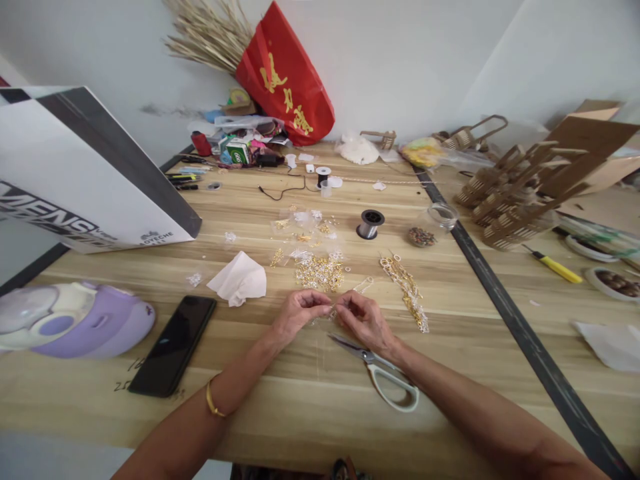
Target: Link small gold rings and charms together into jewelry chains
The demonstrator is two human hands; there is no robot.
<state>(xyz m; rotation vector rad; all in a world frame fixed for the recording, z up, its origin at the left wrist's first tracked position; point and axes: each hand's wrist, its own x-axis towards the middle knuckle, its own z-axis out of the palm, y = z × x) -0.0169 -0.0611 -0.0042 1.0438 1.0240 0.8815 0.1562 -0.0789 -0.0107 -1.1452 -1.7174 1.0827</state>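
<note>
My left hand (304,311) and my right hand (364,320) meet fingertip to fingertip over the table. Both are pinched closed around something tiny, with small silvery bits of a chain (332,313) showing between and below them. Just beyond lies a pile of gold and silver charms (320,272). Scissors with white handles (376,365) rest partly under my right hand, blades slightly apart. To the right, several gold and silver chains (404,290) lie in a bunch. A safety-pin-shaped loop (366,284) sits near my right fingers.
A spool of wire (370,225) and a clear jar of beads (431,227) stand farther back. On the left are a crumpled tissue (241,279), a black phone (174,345), a purple device (95,320) and a large box (90,180). Small woven baskets (515,193) stand right.
</note>
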